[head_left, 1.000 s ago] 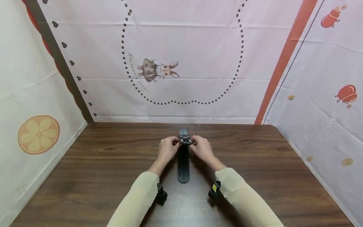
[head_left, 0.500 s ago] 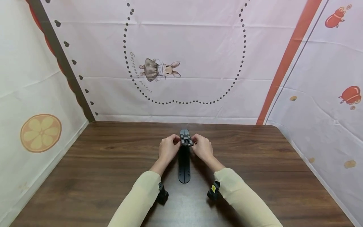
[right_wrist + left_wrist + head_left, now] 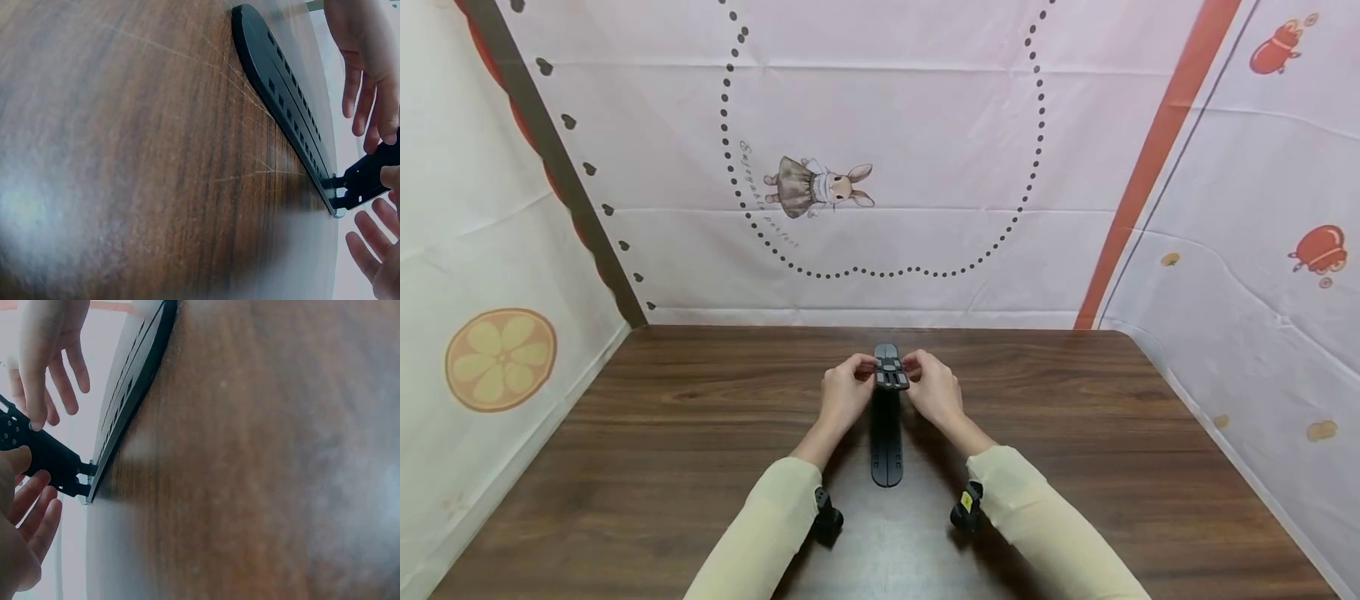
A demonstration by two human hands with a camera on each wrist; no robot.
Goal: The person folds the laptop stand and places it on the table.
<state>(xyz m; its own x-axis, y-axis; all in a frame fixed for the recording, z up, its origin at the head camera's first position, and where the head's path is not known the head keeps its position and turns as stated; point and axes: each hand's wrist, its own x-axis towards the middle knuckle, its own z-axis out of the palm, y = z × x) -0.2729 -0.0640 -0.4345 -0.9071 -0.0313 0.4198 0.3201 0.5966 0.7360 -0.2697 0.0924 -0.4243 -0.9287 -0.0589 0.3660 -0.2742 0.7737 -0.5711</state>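
A black folding stand lies in front of the person, with a long slotted base point(image 3: 886, 454) flat on the table. Its hinged upright plate point(image 3: 891, 377) rises from the far part of the base; the hinge point(image 3: 86, 478) shows in the left wrist view. The left hand point(image 3: 846, 393) pinches the plate's left edge, thumb on the near face. On the opposite edge, the right hand point(image 3: 934, 392) pinches it likewise. In the right wrist view, the plate point(image 3: 365, 178) stands tilted up from the slotted base point(image 3: 284, 103), and other fingers of both hands hang loosely below the grip.
The brown wooden table point(image 3: 700, 433) surrounds the stand. A printed cloth point(image 3: 925, 125) hangs behind it, and more cloth walls point(image 3: 1225, 250) close off both sides. Small black cameras point(image 3: 827, 517) sit on both wrists.
The upright plate has tilted slightly toward the person, with both hands keeping their hold on its edges. The base stays in place; the head view shifts a little.
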